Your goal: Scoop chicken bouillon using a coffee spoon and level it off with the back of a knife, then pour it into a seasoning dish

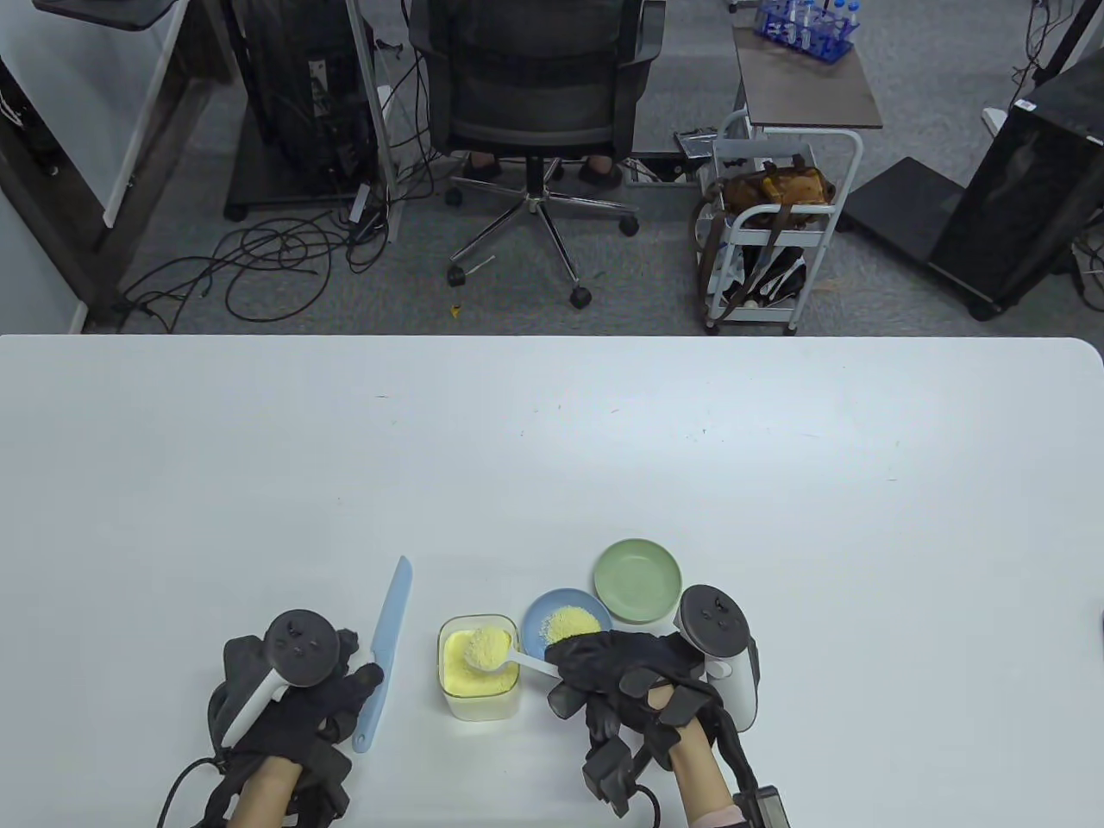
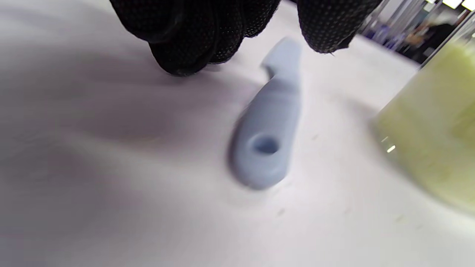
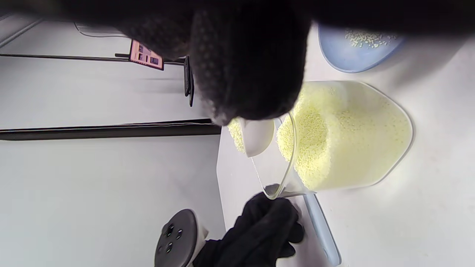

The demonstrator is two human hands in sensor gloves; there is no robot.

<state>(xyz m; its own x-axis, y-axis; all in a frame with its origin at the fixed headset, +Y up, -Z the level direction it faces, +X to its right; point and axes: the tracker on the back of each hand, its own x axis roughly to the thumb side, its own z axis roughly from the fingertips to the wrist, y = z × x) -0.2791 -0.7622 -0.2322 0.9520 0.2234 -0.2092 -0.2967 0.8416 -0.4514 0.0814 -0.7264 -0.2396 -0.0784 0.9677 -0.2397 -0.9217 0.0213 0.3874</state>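
A clear tub of yellow chicken bouillon (image 1: 479, 681) stands near the table's front edge. My right hand (image 1: 595, 671) pinches the handle of a white coffee spoon (image 1: 490, 649), whose heaped bowl hovers over the tub. In the right wrist view the spoon (image 3: 256, 139) sits just above the tub (image 3: 345, 137). A light blue knife (image 1: 385, 655) lies flat left of the tub. My left hand (image 1: 345, 690) is at its handle (image 2: 267, 126), with fingers (image 2: 193, 44) and thumb on either side and no grip. A blue seasoning dish (image 1: 539, 614) behind the tub holds some bouillon.
An empty green dish (image 1: 636, 580) sits just behind the blue dish, beside my right hand's tracker (image 1: 714, 623). The white table (image 1: 552, 448) stretches far back and to both sides. An office chair (image 1: 535, 103) and a cart (image 1: 776, 233) stand beyond the far edge.
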